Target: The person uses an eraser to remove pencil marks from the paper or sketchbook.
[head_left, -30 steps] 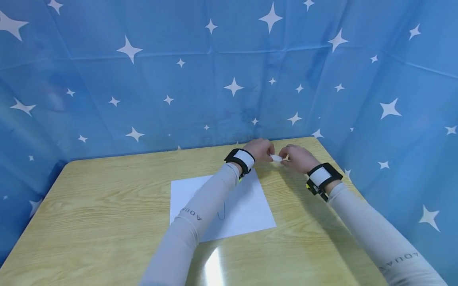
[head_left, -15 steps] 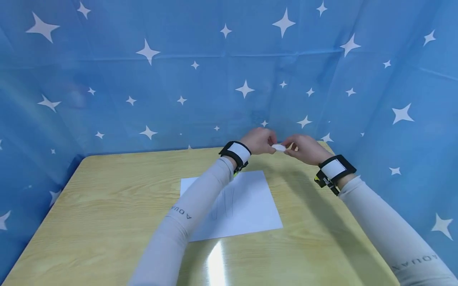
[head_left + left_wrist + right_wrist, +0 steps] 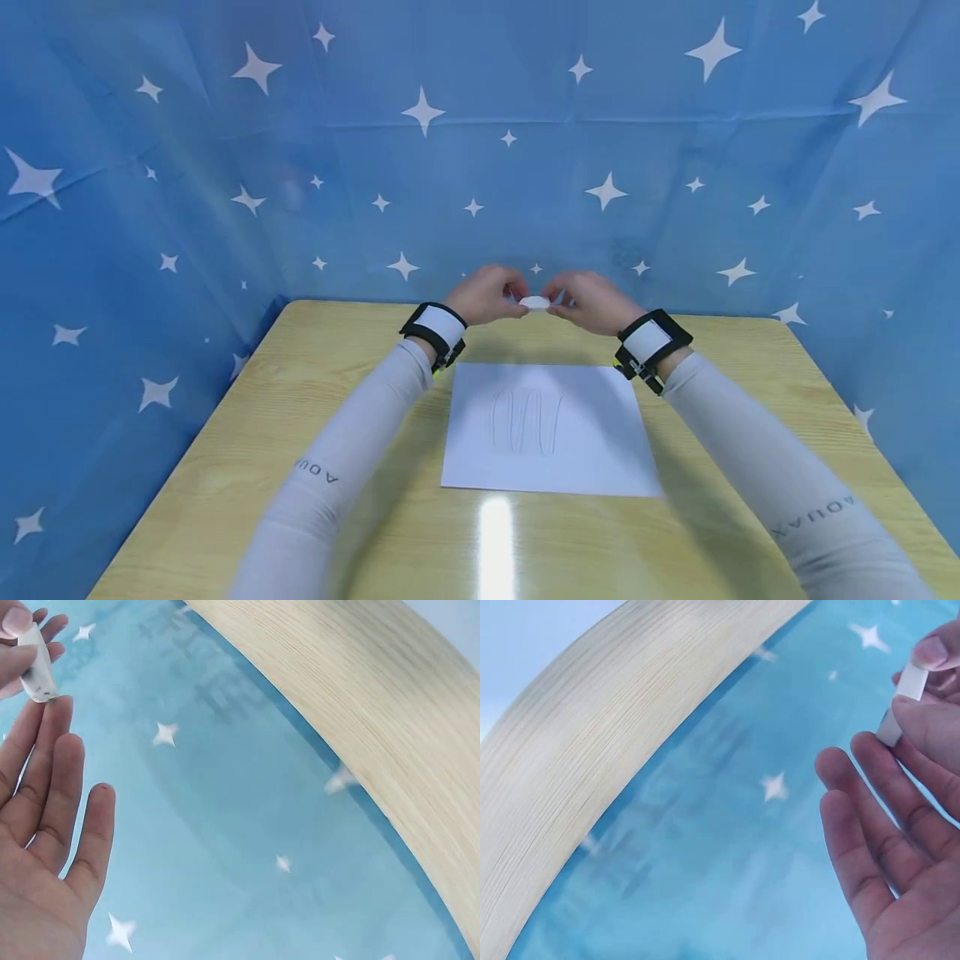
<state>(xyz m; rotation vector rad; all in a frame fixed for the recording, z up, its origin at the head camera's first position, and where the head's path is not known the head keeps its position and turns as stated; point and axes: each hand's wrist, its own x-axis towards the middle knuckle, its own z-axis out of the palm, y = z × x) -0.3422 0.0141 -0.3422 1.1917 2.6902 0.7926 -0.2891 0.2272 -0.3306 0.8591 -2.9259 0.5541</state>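
Note:
A small white eraser [image 3: 535, 302] is held up between both hands, above the table's back edge. My left hand [image 3: 489, 294] pinches its left end with thumb and fingers, while the right hand [image 3: 596, 302] pinches the other end. Dark smudges mark the eraser [image 3: 37, 671] in the left wrist view. In the right wrist view, the remaining fingers [image 3: 847, 840] of the right hand stretch out loosely below it. On the table lies a white sheet of paper [image 3: 600, 442], nearer the person than the hands, with thin wavy pencil-like lines drawn on it.
The light wooden table [image 3: 300, 383] runs back to a blue curtain [image 3: 465, 167] patterned with white stars, which also closes off both sides. A bright reflection shows on the tabletop in front of the paper.
Both hands have risen slightly and moved left with the eraser, from beyond the paper's back right corner to behind its middle. The head view has turned left, and more drawn lines show.

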